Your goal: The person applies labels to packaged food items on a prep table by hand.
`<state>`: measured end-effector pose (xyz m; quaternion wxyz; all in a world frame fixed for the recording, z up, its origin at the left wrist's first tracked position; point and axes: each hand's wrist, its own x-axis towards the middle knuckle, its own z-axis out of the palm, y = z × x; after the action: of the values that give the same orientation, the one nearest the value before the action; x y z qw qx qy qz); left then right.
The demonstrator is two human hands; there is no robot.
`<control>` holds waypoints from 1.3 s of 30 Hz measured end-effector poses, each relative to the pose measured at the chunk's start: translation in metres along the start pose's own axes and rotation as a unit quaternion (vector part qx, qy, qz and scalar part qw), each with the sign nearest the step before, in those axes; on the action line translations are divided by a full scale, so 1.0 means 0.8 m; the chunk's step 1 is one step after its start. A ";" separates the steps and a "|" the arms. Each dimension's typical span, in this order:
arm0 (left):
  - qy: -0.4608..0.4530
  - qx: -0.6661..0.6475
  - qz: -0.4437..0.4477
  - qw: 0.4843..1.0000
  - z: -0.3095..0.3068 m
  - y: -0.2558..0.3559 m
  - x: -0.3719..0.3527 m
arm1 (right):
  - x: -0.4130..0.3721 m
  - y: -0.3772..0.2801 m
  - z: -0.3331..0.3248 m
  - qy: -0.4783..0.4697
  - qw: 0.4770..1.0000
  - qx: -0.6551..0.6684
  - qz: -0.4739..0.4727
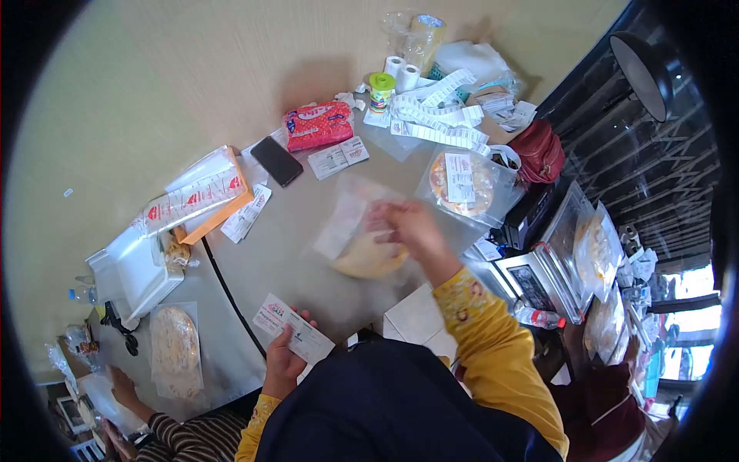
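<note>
My left hand is closed around printed paper labels, held low over the table with the thumb on top. In front of me, my right hand is blurred by motion, its fingers bent over the edge of a clear plastic bag. A flat, pale yellow round item lies in that bag, too smeared to make out clearly. Just beyond my right hand rests a bagged pizza with a white label on top.
A phone, a red tissue pack and label strips lie along the back. To the left are a long box, foam trays, scissors and another bagged pizza. A co-worker's hand shows at lower left.
</note>
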<state>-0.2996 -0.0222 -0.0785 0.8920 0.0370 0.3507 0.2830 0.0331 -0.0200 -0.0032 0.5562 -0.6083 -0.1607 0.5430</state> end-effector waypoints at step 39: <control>0.320 -0.042 0.364 0.874 -0.210 0.073 -0.271 | -0.078 0.379 0.524 -0.344 0.868 -0.135 0.332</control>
<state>-0.5648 -0.1103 -0.0584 0.5659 0.0314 0.5664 0.5983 -0.4649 0.0405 -0.1440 0.1648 -0.4701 -0.2019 0.8433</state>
